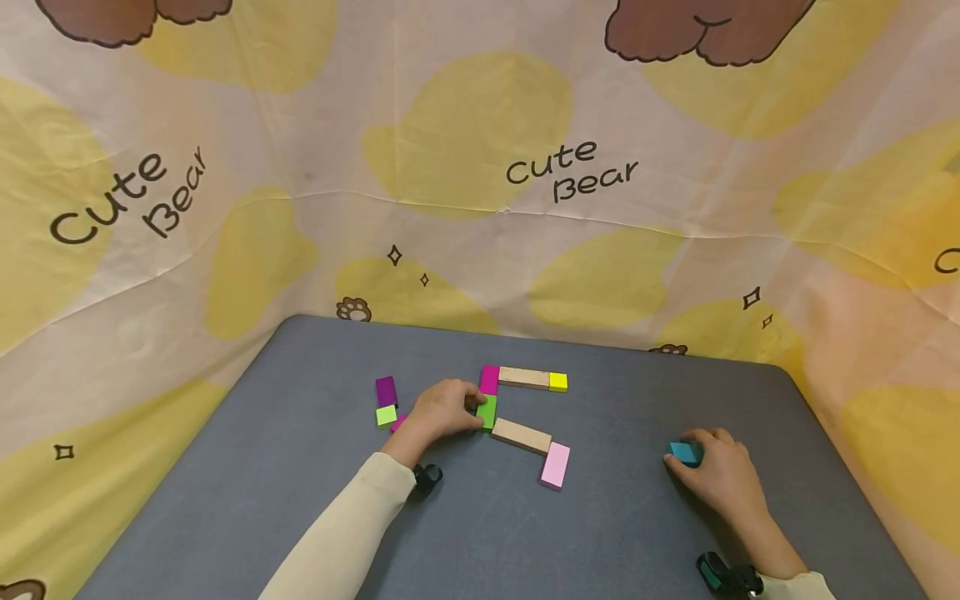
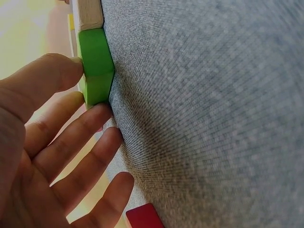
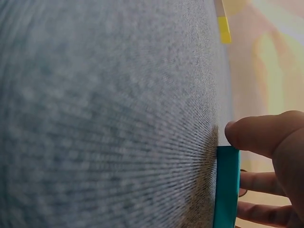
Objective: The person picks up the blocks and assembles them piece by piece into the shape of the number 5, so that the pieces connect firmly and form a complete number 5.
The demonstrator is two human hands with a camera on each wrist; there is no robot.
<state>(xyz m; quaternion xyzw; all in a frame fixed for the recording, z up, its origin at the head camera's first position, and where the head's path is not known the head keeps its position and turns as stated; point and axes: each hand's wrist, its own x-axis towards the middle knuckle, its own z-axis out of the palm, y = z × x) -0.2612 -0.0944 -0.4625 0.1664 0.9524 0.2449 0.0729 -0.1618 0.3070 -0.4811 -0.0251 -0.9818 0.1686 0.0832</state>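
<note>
My left hand pinches a green block between thumb and fingertips. In the left wrist view the thumb presses the near side of the green block, which butts against a bare wood block. A magenta block sits at its far end in the head view, and a plain wood block runs off its near end to a pink block. Over on the right, my right hand holds a blue block low at the tabletop, thumb on one side and fingers on the other.
A second wood block with a yellow block at its end extends right from the magenta one. Left of my left hand lie a purple block, a lime block and a partly hidden magenta piece. Printed cloth hangs behind the grey table.
</note>
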